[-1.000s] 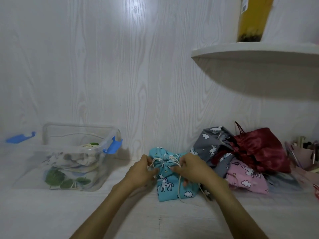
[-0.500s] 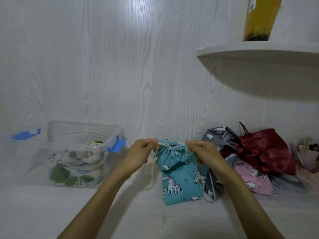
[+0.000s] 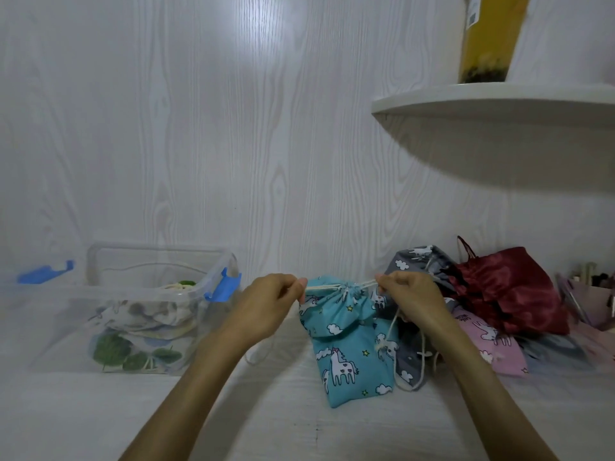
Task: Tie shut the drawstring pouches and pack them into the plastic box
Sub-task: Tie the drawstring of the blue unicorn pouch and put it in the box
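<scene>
The teal cotton drawstring pouch printed with white unicorns [image 3: 346, 354] stood on the pale wood-grain tabletop [image 3: 299, 427], its neck gathered tight. The left hand [image 3: 266, 307] pinched the cream cord [image 3: 321, 287] just left of that neck, fingers curled round it; the right hand [image 3: 409, 297] gripped the cord's other end just right of it, loose cord hanging below. Crowding the pouch's right side lay a heap: a grey unicorn-print pouch [image 3: 416, 261] touching it, a dark red satin pouch [image 3: 506, 291] behind, a pink unicorn-print pouch [image 3: 489, 344] lower down. Well left of the pouch sat the clear plastic box with blue latches [image 3: 159, 294], lid off, leaf-print pouches [image 3: 133, 351] inside. Bare tabletop stretched between pouch and box. A white curved shelf [image 3: 492, 98] jutted out above, to the pouch's upper right.
</scene>
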